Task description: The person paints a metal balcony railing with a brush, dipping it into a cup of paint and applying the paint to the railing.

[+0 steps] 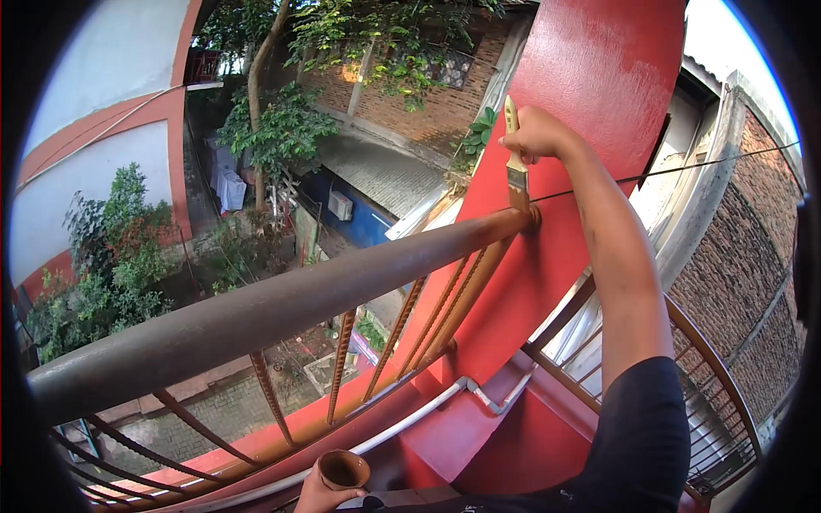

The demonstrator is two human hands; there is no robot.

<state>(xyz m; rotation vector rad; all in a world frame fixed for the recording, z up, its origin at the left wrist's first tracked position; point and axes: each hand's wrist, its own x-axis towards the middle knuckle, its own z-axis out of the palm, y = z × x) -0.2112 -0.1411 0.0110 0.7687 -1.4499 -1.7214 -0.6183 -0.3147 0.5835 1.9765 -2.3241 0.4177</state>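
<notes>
My right hand (540,135) is closed around the light wooden handle of a paintbrush (516,164), held nearly upright. Its brown-stained bristles point down onto the far end of a thick metal handrail (256,309), where the rail meets a red pillar (590,81). The rail is glossy orange-brown at that end and duller dark brown nearer me. Low in the view, my left hand (318,494) grips a small cup (345,468) with brown paint inside, its thumb along the rim. The cup's lower part is hidden.
Twisted vertical bars (342,368) stand under the handrail. A white pipe (419,416) runs along the red ledge below. A thin black cable (684,169) crosses behind my right arm. Beyond the railing is a drop to a paved yard (231,436). Another brown railing (723,385) stands at right.
</notes>
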